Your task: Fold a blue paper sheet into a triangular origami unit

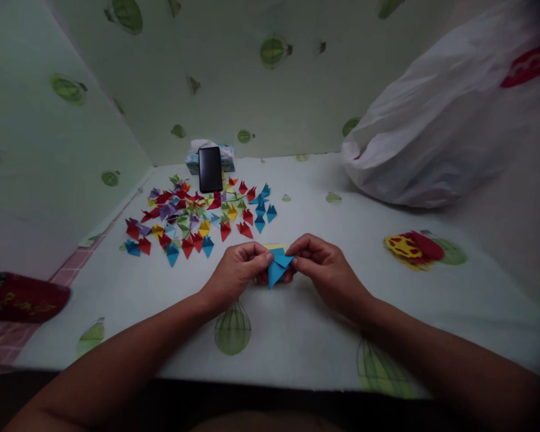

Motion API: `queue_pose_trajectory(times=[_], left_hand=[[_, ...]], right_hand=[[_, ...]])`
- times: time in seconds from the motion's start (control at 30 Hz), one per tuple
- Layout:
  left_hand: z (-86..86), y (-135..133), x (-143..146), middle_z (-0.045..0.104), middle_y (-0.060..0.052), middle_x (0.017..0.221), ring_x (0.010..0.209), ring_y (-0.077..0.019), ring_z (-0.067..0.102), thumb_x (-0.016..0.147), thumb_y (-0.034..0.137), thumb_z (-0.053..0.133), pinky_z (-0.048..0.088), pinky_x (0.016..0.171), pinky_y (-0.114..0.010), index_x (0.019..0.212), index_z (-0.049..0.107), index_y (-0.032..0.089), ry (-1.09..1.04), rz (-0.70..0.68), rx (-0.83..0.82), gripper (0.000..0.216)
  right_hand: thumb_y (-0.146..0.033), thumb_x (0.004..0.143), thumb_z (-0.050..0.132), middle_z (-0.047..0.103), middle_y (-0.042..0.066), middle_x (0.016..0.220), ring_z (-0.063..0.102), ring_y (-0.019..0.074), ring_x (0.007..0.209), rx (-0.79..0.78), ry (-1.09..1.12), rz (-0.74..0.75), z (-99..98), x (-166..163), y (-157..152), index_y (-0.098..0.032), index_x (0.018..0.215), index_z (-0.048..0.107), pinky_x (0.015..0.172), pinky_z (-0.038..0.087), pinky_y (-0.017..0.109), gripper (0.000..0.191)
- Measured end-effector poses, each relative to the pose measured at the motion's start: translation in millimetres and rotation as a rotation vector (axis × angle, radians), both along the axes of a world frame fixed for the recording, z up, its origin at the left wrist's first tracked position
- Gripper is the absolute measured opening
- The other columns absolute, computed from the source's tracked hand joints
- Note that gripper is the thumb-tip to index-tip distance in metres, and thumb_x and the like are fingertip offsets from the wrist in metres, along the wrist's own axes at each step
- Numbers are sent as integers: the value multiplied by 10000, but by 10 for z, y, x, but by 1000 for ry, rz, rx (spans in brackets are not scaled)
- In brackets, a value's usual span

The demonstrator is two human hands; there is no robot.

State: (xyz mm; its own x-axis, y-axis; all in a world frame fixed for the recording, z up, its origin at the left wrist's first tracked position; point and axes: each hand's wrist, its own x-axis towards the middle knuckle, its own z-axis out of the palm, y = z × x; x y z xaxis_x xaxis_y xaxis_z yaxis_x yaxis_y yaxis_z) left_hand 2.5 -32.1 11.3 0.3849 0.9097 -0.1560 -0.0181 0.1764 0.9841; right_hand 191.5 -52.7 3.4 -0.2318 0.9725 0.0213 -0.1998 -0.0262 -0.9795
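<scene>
A piece of folded blue paper (278, 271) is held up between my two hands above the near middle of the table. My left hand (242, 267) pinches its left edge with thumb and forefinger. On the other side my right hand (317, 263) grips the right corner between thumb and fingertips. Something yellow (275, 246) shows just behind the blue paper; whether it lies on the table or is held I cannot tell. Beyond my left hand spreads a group of small folded paper pieces (188, 247) in red, blue, yellow, green and purple.
A black phone (210, 170) leans against a tissue box (227, 158) at the back. A large white plastic bag (414, 132) bulges at the right. Red and yellow cut-outs (407, 247) lie right of my hands. A dark red object (31, 298) sits at the left edge.
</scene>
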Motion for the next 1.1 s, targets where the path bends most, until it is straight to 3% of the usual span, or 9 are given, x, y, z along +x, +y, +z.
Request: queue_pose_trajectory(times=[0.2, 0.37, 0.67, 0.73, 0.9, 1.1], left_hand=[[-21, 10, 4, 654, 3, 626, 550, -81, 557, 827, 358, 707, 447, 567, -204, 755, 661, 137, -42, -11, -28, 237], [-29, 18, 5, 625, 14, 588, 498, -76, 527, 818, 376, 717, 415, 496, -193, 753, 664, 143, -39, 0, -104, 247], [-25, 28, 20, 602, 27, 574, 474, -65, 493, 767, 387, 758, 392, 484, -196, 702, 647, 144, -29, -4, -122, 276], [-24, 26, 15, 614, 23, 586, 476, -62, 495, 769, 382, 758, 394, 489, -196, 706, 650, 140, -29, -4, -99, 272], [-16, 29, -13, 622, 26, 599, 494, -66, 516, 782, 376, 750, 409, 503, -196, 741, 653, 140, 0, 30, 2, 259], [-1, 40, -6, 586, 38, 567, 477, -67, 506, 767, 371, 742, 401, 489, -198, 720, 624, 139, 27, 83, 25, 265]], right_hand=[[-177, 783, 665, 683, -21, 644, 659, 126, 603, 45, 16, -14, -13, 7, 17, -186, 837, 624, 640, 529, 274, 68], [-183, 791, 649, 687, -11, 669, 675, 142, 635, 127, -115, -35, 6, 33, 15, -192, 809, 623, 658, 547, 293, 33], [-90, 797, 541, 679, 23, 757, 644, 147, 678, 543, -477, -87, -43, 80, -4, -180, 819, 657, 649, 514, 301, 148], [-101, 807, 547, 679, 18, 743, 650, 146, 670, 493, -420, -67, -46, 77, 5, -179, 829, 646, 641, 517, 296, 128], [-166, 850, 596, 670, -14, 696, 669, 130, 641, 193, -132, 32, -36, 66, 44, -183, 893, 591, 648, 535, 273, 47], [-286, 913, 596, 688, 6, 734, 664, 127, 625, 57, -42, 58, -47, 65, 66, -170, 934, 599, 657, 526, 282, 118]])
